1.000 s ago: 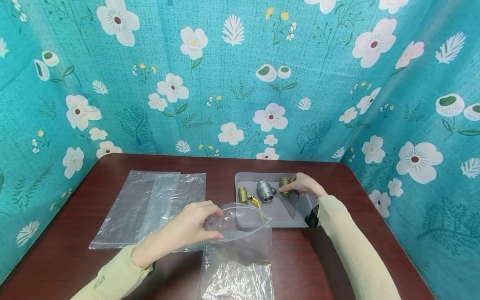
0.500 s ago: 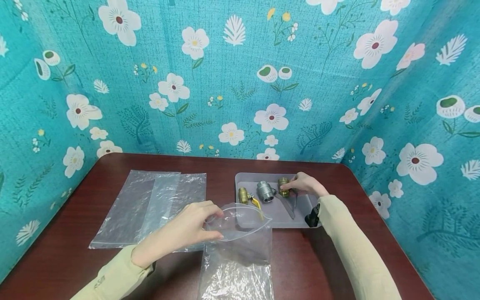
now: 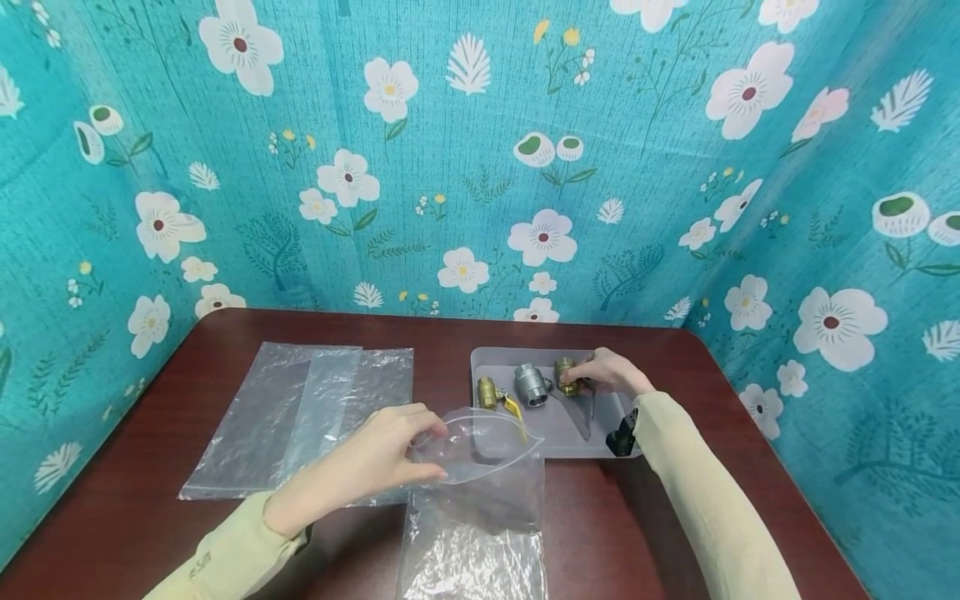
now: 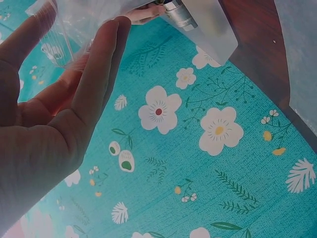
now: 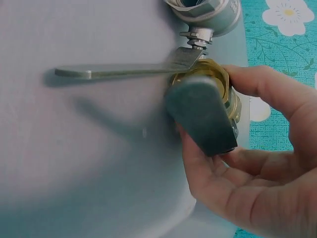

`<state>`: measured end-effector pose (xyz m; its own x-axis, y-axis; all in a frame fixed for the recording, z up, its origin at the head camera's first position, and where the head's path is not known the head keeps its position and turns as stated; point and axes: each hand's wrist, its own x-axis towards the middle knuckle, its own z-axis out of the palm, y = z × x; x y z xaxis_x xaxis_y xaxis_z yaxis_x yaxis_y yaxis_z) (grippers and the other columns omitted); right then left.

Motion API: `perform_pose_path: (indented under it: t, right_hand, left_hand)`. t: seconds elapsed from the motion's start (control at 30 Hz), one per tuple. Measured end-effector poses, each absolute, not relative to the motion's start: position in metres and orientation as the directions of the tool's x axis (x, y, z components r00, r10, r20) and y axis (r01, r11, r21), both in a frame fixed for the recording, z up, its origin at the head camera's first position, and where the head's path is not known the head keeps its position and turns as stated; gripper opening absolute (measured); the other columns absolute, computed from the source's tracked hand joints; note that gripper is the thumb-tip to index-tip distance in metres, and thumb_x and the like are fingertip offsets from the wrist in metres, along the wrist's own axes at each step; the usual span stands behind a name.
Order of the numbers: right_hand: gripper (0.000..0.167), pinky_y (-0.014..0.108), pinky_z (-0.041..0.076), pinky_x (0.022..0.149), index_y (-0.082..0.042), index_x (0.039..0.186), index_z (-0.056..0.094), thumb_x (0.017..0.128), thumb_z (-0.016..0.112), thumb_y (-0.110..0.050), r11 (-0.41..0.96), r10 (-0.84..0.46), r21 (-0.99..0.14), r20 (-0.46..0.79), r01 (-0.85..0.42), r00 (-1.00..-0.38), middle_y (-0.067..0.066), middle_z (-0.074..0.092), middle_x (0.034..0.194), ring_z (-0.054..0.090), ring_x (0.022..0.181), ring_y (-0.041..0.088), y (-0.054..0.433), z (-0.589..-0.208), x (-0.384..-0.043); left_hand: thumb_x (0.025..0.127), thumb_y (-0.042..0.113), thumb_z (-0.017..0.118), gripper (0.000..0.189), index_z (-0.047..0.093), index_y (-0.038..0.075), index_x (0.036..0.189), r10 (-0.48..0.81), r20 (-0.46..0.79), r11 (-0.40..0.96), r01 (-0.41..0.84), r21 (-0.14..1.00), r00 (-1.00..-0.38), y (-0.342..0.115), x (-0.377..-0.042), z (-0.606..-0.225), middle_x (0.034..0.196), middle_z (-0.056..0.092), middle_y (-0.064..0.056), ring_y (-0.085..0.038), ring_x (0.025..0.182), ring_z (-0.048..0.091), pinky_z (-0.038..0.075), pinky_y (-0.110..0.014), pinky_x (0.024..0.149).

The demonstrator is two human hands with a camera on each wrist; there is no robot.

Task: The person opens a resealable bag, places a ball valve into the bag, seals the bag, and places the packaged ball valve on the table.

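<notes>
Presently, the right hand [image 3: 611, 369] has thumb and fingers clamped on a brass valve [image 3: 565, 367] toward the back of the grey tray [image 3: 558, 437]. Within the tray also lie a steel valve [image 3: 530, 383] and, by its left wall, a yellow-handled valve [image 3: 487, 392]. The left hand [image 3: 392, 442], thumb and fingers apart, touches the gaping mouth of a clear bag [image 3: 472, 558] before the tray; flat bags [image 3: 300, 417] lie left of the tray.

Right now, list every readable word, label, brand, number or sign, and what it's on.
None legible.
Left sleeve: small dark lettering, too blurred to read.
Silver valve: possibly a faint marking on its body, too small to read.
Gripped brass valve, yellow-handled valve, open bag: no text I can make out.
</notes>
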<state>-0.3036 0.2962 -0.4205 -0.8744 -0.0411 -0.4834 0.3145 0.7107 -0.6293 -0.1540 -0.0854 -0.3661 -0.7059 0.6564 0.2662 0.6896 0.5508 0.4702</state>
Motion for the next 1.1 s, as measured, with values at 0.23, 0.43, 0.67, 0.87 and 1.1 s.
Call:
perform_pose_path:
  t: [0.23, 0.43, 0.67, 0.87, 1.1]
  right_hand:
    - [0.029, 0.029, 0.047, 0.064, -0.008, 0.071, 0.059, 0.085, 0.075, -0.028, 0.693, -0.072, -0.660, -0.463, 0.289, -0.884, 0.001, 0.057, 0.067, 0.048, 0.061, 0.012, 0.296, -0.421, -0.303]
    - [0.032, 0.029, 0.049, 0.066, -0.009, 0.073, 0.055, 0.087, 0.075, -0.029, 0.660, -0.047, -0.674, -0.477, 0.330, -0.878, 0.000, 0.058, 0.070, 0.054, 0.067, 0.013, 0.297, -0.422, -0.303]
    - [0.050, 0.034, 0.059, 0.087, 0.009, 0.131, 0.052, 0.094, 0.066, -0.020, 0.591, -0.042, -0.721, -0.476, 0.362, -0.879, 0.015, 0.066, 0.113, 0.068, 0.086, 0.012, 0.300, -0.422, -0.301]
    - [0.049, 0.036, 0.059, 0.089, 0.009, 0.135, 0.050, 0.096, 0.064, -0.016, 0.588, -0.045, -0.730, -0.458, 0.347, -0.888, 0.017, 0.067, 0.115, 0.068, 0.086, 0.011, 0.302, -0.422, -0.299]
    - [0.047, 0.034, 0.060, 0.082, 0.008, 0.132, 0.052, 0.094, 0.066, -0.017, 0.573, -0.038, -0.759, -0.401, 0.308, -0.915, 0.014, 0.069, 0.108, 0.069, 0.083, 0.011, 0.302, -0.417, -0.293]
  left_hand:
    - [0.073, 0.020, 0.087, 0.035, 0.070, 0.006, 0.100, 0.655, 0.280, 0.545, 0.695, 0.469, -0.702, -0.085, -0.154, -0.365, 0.090, 0.069, -0.002, -0.005, 0.072, 0.054, 0.048, -0.013, 0.061]
    - [0.073, 0.022, 0.087, 0.035, 0.070, 0.006, 0.099, 0.663, 0.291, 0.541, 0.711, 0.450, -0.689, -0.084, -0.155, -0.366, 0.089, 0.069, -0.002, -0.004, 0.071, 0.053, 0.049, -0.016, 0.064]
    - [0.073, 0.023, 0.087, 0.035, 0.070, 0.006, 0.099, 0.663, 0.301, 0.544, 0.717, 0.436, -0.686, -0.084, -0.155, -0.367, 0.089, 0.070, -0.002, -0.004, 0.072, 0.055, 0.051, -0.018, 0.066]
    - [0.074, 0.023, 0.087, 0.035, 0.070, 0.006, 0.100, 0.663, 0.287, 0.549, 0.710, 0.441, -0.691, -0.085, -0.156, -0.366, 0.091, 0.070, -0.002, -0.004, 0.072, 0.054, 0.050, -0.018, 0.065]
    - [0.074, 0.023, 0.086, 0.035, 0.070, 0.005, 0.101, 0.657, 0.282, 0.550, 0.700, 0.456, -0.700, -0.085, -0.157, -0.366, 0.092, 0.070, -0.003, -0.005, 0.072, 0.056, 0.049, -0.015, 0.063]
